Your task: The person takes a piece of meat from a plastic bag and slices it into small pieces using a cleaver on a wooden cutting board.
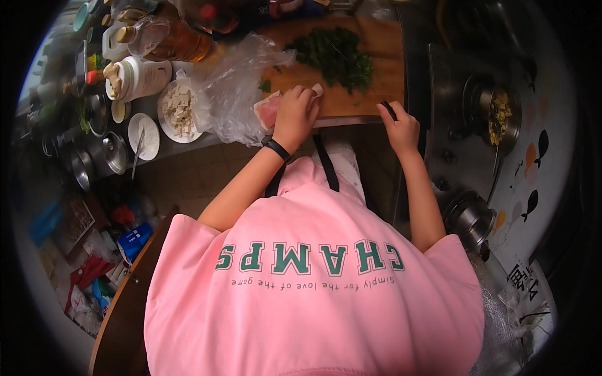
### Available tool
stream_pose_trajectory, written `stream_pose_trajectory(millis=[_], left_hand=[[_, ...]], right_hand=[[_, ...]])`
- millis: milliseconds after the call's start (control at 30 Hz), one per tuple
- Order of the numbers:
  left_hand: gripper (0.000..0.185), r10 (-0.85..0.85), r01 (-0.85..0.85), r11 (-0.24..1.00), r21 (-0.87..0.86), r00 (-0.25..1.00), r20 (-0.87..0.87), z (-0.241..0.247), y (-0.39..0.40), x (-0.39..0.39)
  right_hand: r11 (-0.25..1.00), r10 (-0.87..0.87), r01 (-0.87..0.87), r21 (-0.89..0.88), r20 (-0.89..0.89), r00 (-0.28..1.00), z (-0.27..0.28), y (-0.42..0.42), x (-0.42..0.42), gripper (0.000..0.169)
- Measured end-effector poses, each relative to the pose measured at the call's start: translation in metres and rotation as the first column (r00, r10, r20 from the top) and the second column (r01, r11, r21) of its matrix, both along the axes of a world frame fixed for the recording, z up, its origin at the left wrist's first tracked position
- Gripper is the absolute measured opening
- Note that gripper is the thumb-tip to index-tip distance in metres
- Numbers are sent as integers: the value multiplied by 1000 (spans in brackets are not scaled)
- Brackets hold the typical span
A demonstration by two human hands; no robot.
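My left hand, with a black band at the wrist, presses on a piece of raw pink meat at the near edge of the wooden cutting board. A pale end of the meat shows beyond my fingers. My right hand grips a black handle at the board's right edge; the blade or other end cannot be made out. Chopped leafy greens are heaped at the back of the board. A crumpled clear plastic bag lies left of the meat, partly over the board.
Left on the counter stand a plate of pale cubes, a bowl of white powder with a utensil, a white tub and an oil bottle. Right, a pan of yellowish food and a steel pot stand by the stove.
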State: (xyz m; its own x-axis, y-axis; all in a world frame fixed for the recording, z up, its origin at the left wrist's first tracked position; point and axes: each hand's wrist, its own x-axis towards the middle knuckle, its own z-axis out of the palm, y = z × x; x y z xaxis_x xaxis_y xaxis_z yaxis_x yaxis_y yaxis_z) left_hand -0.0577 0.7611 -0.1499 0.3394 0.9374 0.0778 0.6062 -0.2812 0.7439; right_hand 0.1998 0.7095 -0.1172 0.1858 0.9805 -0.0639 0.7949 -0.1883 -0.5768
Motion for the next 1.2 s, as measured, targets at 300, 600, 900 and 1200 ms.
stream_pose_trajectory(millis=[300,600,900,1200], left_hand=[[27,-110,98,988,122,989,96,8,14,57],[16,-4,8,1000,-21,978,209,-31,41,82],[13,-25,4,994,113,983,180,-30,58,77],[15,-73,129,982,-135,931,358,-28,55,78]], right_hand=[[943,-334,200,-268,-742,581,-9,1,1,45],[846,-527,123,-520,-775,348,1,-3,-1,49],[866,-497,146,-478,-794,350,16,-2,4,50],[855,-516,119,-505,-799,309,14,1,6,50]])
